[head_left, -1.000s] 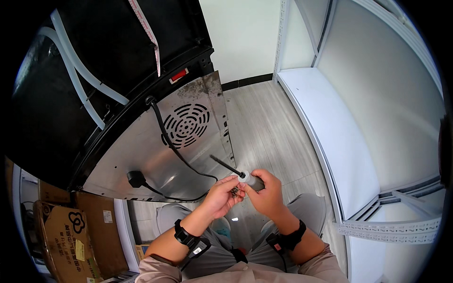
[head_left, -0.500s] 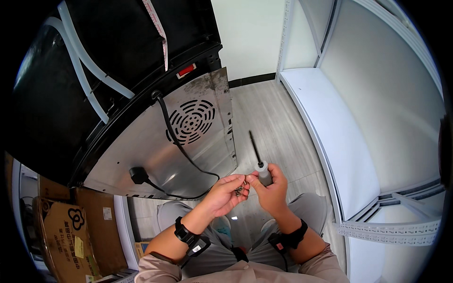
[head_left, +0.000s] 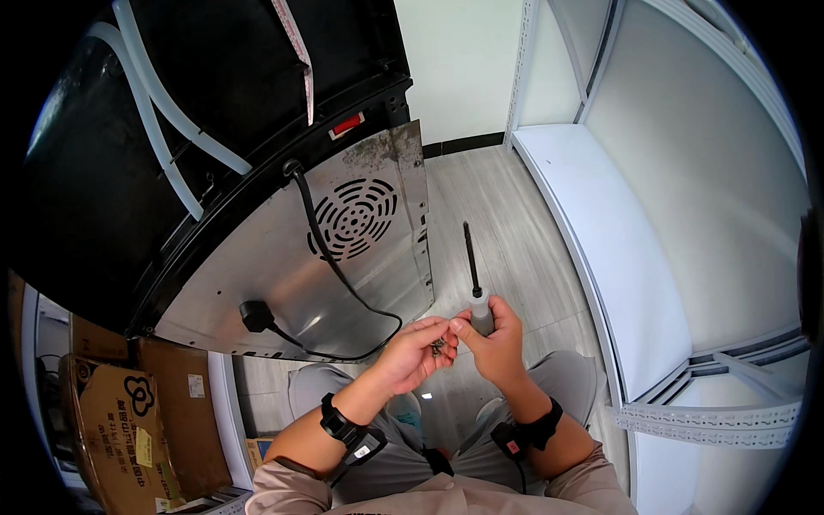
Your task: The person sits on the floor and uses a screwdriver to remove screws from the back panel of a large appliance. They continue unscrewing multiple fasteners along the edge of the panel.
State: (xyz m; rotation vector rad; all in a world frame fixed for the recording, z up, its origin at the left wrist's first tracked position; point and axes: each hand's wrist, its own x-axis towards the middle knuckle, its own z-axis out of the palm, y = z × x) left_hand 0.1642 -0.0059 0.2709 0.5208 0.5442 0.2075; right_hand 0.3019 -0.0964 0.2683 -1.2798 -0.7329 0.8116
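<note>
In my right hand (head_left: 496,343) is a screwdriver (head_left: 481,316) with a grey handle, its dark shaft pointing up and away from me. My left hand (head_left: 410,356) is closed around several small metal screws (head_left: 438,347), partly hidden by the fingers. The fingertips of both hands meet in front of my lap. Just beyond them stands a black appliance with a bare metal panel (head_left: 257,283), which has a round vent (head_left: 354,220). A black power cord (head_left: 330,257) hangs over the panel, ending in a plug (head_left: 255,316).
Two pale hoses (head_left: 163,129) and a red switch (head_left: 347,125) are on the appliance. White shelving (head_left: 609,232) runs along the right. Cardboard boxes (head_left: 120,429) stand at the lower left. Grey wood-look flooring (head_left: 515,223) lies between appliance and shelving.
The screwdriver stands slightly more upright, its tip shifted a little right and farther away. My hands stay together. The appliance appears slightly farther right in the picture.
</note>
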